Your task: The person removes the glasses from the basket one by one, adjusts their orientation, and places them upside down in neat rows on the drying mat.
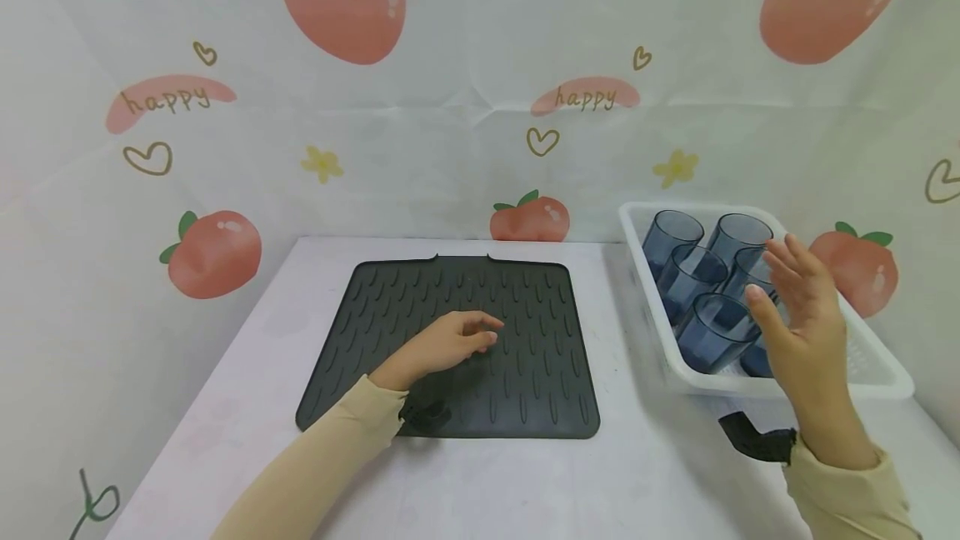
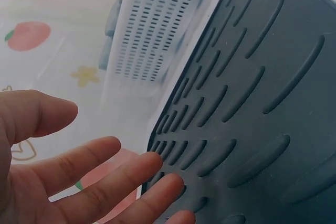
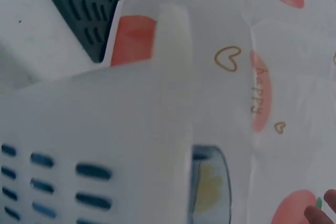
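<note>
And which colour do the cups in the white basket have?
The cups are see-through dark blue, clearest in the head view.

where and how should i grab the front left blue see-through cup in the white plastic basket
I'd grip the blue see-through cylindrical cup just below its rim, from above: its mouth faces up, and the white plastic basket surrounds its lower part.
</note>
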